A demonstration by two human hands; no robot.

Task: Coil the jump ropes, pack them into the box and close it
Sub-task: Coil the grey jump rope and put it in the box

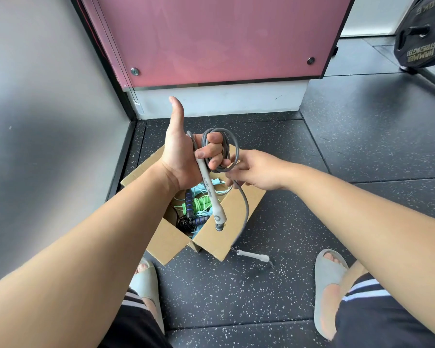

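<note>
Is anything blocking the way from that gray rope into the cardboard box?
Nothing visible does. The box stands open right below the left hand holding the gray rope, with other ropes inside. Its far handle lies on the floor beside the box.

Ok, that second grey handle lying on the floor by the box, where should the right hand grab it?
Probably mid-shaft on the second handle, right hand coming from above, pinching across its slim width. It lies flat on the floor, and its rope end sits close to the box flap.

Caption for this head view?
Left hand holds a half-coiled grey jump rope over the open box; right hand pinches its cord.
</note>
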